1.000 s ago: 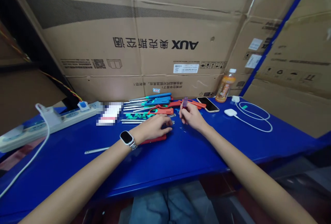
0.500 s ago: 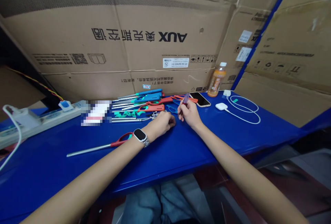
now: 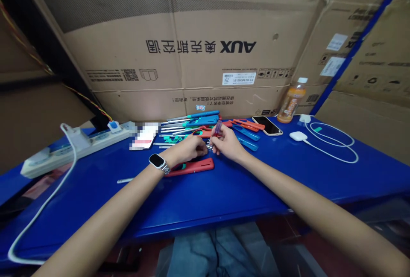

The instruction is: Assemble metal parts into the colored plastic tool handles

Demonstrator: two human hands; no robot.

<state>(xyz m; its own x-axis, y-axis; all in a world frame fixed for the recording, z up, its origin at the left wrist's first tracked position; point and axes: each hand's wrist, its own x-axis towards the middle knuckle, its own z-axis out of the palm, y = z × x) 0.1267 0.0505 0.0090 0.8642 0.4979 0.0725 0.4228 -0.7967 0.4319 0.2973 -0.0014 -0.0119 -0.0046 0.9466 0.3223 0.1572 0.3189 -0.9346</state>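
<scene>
My right hand (image 3: 226,142) is closed round the purple-red handle of a small screwdriver (image 3: 218,128), held upright. Close to its left, my left hand (image 3: 192,148) has curled fingers; what they pinch is too small to make out. Small metal parts show between the two hands. A red long-nosed lighter (image 3: 197,167) lies in front of them, partly hidden by my left wrist. Behind are blue lighters (image 3: 205,121) with metal tubes, small green pieces (image 3: 171,139), orange casing pieces (image 3: 248,124) and blue casing pieces (image 3: 246,133).
A phone (image 3: 268,126) and an orange drink bottle (image 3: 292,101) stand at the back right, near a white earphone case (image 3: 297,136) on a cable. To the left are a power strip (image 3: 86,147) and another phone (image 3: 150,136). Cardboard (image 3: 198,21) walls the back.
The camera has turned left, so the scene sits further right. My right hand has moved left with the screwdriver, nearer my left hand. More of the red lighter's handle shows.
</scene>
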